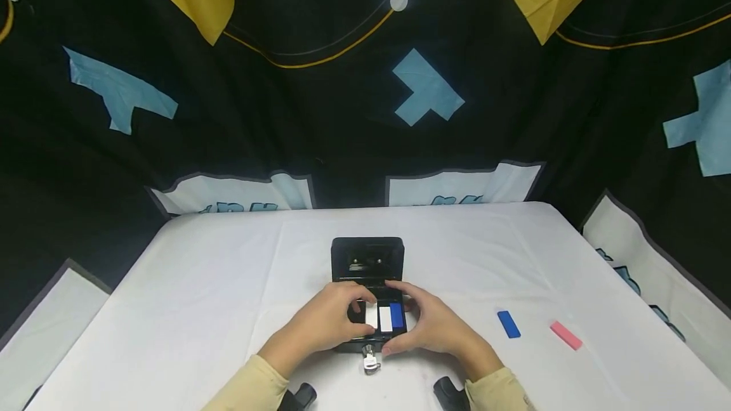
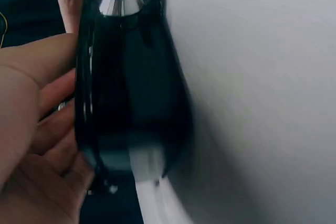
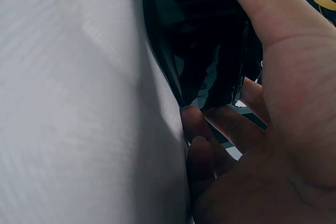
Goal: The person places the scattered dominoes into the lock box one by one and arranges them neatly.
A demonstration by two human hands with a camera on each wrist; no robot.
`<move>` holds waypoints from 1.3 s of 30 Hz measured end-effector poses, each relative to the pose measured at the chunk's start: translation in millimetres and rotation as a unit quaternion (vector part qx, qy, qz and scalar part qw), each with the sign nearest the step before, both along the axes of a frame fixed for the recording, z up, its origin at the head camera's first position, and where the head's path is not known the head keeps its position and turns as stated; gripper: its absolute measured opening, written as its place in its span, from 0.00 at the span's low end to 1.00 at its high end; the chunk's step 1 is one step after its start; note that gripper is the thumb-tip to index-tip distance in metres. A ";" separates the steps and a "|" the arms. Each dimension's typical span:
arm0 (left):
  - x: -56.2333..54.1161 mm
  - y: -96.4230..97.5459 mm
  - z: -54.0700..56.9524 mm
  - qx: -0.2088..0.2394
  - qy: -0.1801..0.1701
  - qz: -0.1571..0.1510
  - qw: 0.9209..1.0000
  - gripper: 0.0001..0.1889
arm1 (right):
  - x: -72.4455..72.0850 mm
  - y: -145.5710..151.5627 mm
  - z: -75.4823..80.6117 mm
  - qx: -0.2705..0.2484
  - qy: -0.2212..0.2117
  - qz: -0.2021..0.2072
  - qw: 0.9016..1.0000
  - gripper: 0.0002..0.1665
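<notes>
A small black cash box [image 1: 368,293] stands on the white table with its lid [image 1: 367,255] raised at the back. My left hand [image 1: 325,317] reaches over its left side, thumb and forefinger at the two ends of a flat white block [image 1: 371,314] inside. To the right of that block lie a second white block [image 1: 385,319] and a blue block [image 1: 396,314]. My right hand [image 1: 436,324] grips the box's right side, thumb at the front corner. A silver lock [image 1: 370,360] sticks out from the box's front; the left wrist view shows its metal collar [image 2: 121,1].
On the table to the right lie a loose blue block [image 1: 509,324] and a pink block [image 1: 566,335]. Dark rounded objects [image 1: 448,392] show beside both sleeves at the table's near side. A black patterned curtain [image 1: 342,113] hangs behind the table.
</notes>
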State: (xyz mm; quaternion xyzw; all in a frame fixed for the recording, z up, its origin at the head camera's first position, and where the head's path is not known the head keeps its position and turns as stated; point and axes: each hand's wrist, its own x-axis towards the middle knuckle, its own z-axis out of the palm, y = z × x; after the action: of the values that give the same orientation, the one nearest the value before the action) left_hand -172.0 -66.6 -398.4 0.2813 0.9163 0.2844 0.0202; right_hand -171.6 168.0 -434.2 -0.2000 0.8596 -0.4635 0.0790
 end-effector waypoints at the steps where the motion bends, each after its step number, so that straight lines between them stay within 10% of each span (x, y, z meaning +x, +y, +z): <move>1: -0.9 1.3 -1.4 -0.012 -0.003 0.001 1.000 0.22 | -0.4 -1.6 0.3 -0.003 -0.002 0.002 1.000 0.63; 10: -4.1 -3.8 1.7 0.005 -0.019 0.012 1.000 0.25 | -2.8 -9.7 1.3 0.009 -0.019 0.000 1.000 0.64; 16: -0.1 -44.6 25.4 0.071 -0.080 0.095 0.990 0.34 | -3.0 -10.4 2.7 0.014 -0.015 -0.014 1.000 0.64; 21: 2.6 -70.9 -2.5 0.061 -0.146 0.090 0.983 0.55 | -2.9 -9.8 2.6 0.020 -0.012 -0.020 1.000 0.64; 27: -0.8 -73.2 -39.0 0.141 -0.144 0.083 0.976 0.55 | 0.1 -10.9 1.8 0.013 -0.014 -0.009 1.000 0.64; 33: -1.8 -68.5 -40.9 0.113 -0.121 0.058 0.985 0.57 | 1.5 4.8 12.5 0.008 -0.023 -0.001 1.000 0.64; 39: -4.5 -65.4 -39.8 0.113 -0.126 0.054 0.984 0.55 | 0.7 63.8 50.6 -0.011 -0.015 -0.040 0.999 0.44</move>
State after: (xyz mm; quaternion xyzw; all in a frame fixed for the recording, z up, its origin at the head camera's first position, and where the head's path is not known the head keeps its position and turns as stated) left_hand -176.5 -132.0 -438.2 0.1936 0.8821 0.4203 0.0879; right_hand -170.9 231.8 -383.6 -0.1589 0.8603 -0.4791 0.0712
